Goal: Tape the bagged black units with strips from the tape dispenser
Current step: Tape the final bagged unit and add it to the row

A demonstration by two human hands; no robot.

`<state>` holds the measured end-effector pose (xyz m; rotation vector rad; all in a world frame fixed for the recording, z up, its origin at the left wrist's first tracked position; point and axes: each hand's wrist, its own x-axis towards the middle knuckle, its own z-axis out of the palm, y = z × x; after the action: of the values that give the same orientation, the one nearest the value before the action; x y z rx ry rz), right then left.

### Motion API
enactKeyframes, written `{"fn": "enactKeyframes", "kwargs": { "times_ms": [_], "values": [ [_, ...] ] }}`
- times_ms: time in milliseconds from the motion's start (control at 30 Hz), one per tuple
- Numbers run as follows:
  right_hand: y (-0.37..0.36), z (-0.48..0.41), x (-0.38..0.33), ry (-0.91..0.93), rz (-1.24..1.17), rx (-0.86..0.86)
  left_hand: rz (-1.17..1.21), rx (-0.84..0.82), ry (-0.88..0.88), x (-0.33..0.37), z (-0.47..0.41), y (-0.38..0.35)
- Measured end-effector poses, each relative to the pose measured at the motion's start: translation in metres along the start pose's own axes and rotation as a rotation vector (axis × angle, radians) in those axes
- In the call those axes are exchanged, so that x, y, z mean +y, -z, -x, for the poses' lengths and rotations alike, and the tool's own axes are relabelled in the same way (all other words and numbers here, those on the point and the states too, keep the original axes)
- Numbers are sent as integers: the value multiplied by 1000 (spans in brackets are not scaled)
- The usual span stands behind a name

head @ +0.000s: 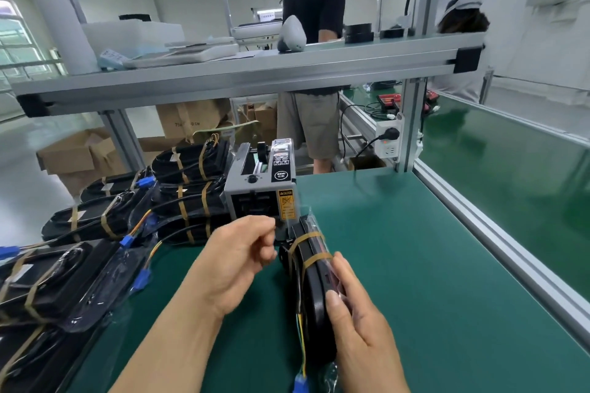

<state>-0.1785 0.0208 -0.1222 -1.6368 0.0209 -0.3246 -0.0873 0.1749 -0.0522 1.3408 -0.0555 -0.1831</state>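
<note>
Each clear bag here is holding one black unit with its coiled lead. The person's right hand (354, 306) is gripping one such bagged unit (314, 290) from the side, thumb lying along the near face and fingers wrapping behind, so that grip is closing on the bag. The unit is standing on its narrow edge on the green worktop (415, 265), toward the near edge. Its long axis is running from the near edge away to the tape dispenser (258, 188), which its far end is almost touching. Two tan tape bands (311, 238) are circling that far end. Yellow and green wires are trailing from the near end to one blue connector (300, 384).

The left hand (242, 252) is hovering at the dispenser's mouth with fingers curling in against the thumb. I cannot tell whether that grip is holding a strip.

Along the left edge, taped bagged units (188, 201) are lying flat in overlapping piles; I am counting at least seven. One dispenser is standing just beside them.
</note>
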Motion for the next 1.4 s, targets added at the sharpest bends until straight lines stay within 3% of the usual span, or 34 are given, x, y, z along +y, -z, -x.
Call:
{"fn": "enactKeyframes", "kwargs": {
  "times_ms": [100,300,467,1400],
  "values": [
    [1,0,-2,-3,-11,-66,-193,-226,10,5,31,-11],
    [7,-4,-2,-45,-97,-145,-519,-231,11,-3,39,-22],
    [8,-1,2,-90,-233,-156,-528,-203,42,-3,34,-18],
    [0,-4,26,-109,-347,-124,-591,-33,-23,-23,34,-20]
  ]
}}
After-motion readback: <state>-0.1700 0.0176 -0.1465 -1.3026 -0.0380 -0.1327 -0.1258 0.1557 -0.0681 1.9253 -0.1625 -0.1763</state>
